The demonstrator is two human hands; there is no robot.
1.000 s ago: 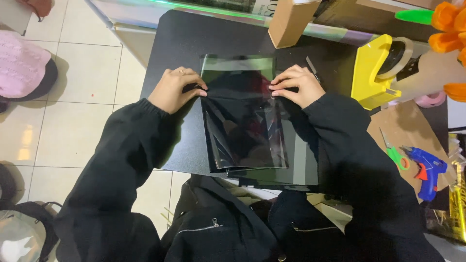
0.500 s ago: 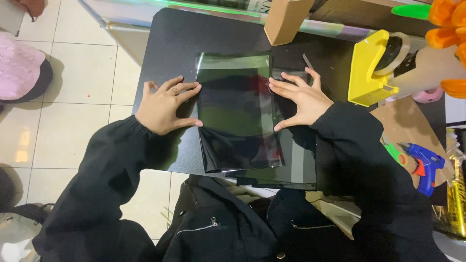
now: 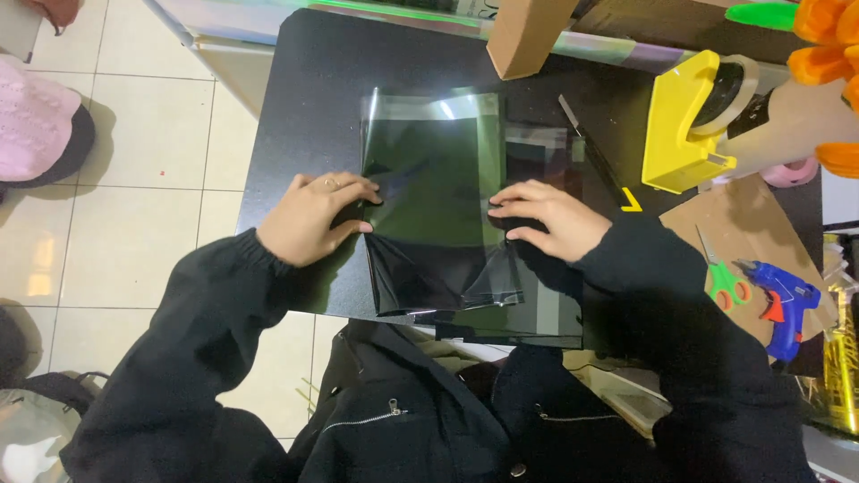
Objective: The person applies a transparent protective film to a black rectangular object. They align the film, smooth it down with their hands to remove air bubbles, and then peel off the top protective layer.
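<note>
A clear, glossy plastic sheet lies on a black table top, with more sheets stacked under it toward the near edge. My left hand rests flat at the sheet's left edge, fingertips touching it. My right hand lies at the sheet's right edge, fingers spread and pressing on the film. The near part of the sheet bulges and wrinkles between my hands. Black sleeves cover both arms.
A yellow tape dispenser stands at the right, a cardboard box at the back. A black cutter lies beside the sheets. Green-handled scissors and a blue glue gun rest on cardboard at right. Tiled floor lies left.
Both hands slid from the sheet's far corners toward me along its side edges. The sheet now lies flatter at the far end and bunches near me.
</note>
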